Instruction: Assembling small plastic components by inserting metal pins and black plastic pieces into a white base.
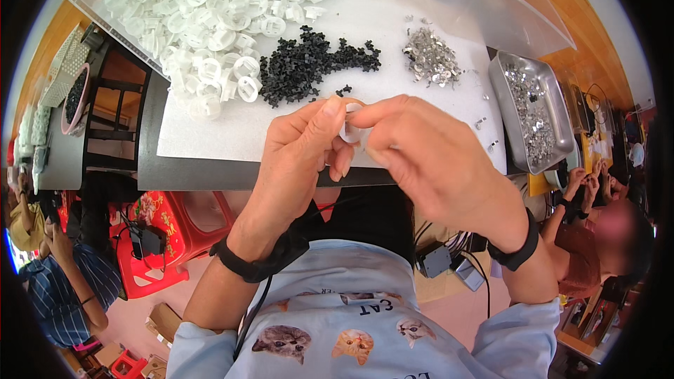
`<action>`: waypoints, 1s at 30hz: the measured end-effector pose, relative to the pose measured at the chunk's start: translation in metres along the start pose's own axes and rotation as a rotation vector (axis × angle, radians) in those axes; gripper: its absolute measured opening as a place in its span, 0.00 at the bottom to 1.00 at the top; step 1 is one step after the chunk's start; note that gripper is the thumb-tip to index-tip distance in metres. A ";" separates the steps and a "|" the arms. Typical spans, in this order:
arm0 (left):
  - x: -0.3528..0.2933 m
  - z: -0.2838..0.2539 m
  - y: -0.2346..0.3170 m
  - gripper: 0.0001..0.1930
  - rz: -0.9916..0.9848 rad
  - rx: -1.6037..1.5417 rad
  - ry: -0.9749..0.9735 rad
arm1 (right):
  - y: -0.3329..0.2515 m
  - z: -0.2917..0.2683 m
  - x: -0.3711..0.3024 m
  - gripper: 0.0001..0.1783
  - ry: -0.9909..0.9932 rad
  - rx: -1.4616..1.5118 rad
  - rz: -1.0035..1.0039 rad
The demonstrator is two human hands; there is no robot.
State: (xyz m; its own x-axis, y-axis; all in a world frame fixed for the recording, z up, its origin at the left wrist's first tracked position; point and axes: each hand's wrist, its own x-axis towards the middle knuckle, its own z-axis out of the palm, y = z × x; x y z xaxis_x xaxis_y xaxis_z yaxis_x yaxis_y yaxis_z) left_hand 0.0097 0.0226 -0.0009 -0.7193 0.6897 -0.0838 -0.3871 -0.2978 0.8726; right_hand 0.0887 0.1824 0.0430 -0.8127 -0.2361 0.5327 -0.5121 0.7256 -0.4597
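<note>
My left hand pinches a small white round plastic part between thumb and fingers, just above the near edge of the white sheet. From the other side, my right hand is closed against the same part, its index fingertip at the upper rim. Whether a smaller piece sits under that fingertip is hidden. Beyond my hands spreads a heap of small black plastic pieces, with a few loose black ones close to my left thumb. Similar white round parts are piled at the far left.
Small shiny metal pieces lie heaped on the sheet's right. More fill a metal tray at the right table edge. A clear plastic bin stands far right. Red stools stand left below the table. Other people sit on both sides.
</note>
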 end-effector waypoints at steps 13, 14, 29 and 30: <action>-0.003 0.002 0.005 0.21 -0.119 -0.179 0.044 | 0.017 0.006 0.028 0.06 -0.085 0.423 0.443; -0.003 0.002 0.005 0.21 -0.137 -0.191 0.048 | 0.018 0.006 0.028 0.06 -0.096 0.428 0.438; -0.001 -0.002 0.006 0.20 -0.143 -0.209 0.111 | 0.017 0.009 0.032 0.05 -0.098 -0.107 0.056; -0.001 -0.002 0.006 0.20 -0.143 -0.209 0.111 | 0.017 0.009 0.032 0.05 -0.098 -0.107 0.056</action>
State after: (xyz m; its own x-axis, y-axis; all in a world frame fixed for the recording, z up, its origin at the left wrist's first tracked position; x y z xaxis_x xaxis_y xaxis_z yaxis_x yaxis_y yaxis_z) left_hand 0.0072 0.0187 0.0040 -0.7030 0.6614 -0.2614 -0.5917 -0.3400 0.7310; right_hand 0.0516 0.1808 0.0458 -0.8651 -0.2512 0.4341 -0.4366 0.8031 -0.4054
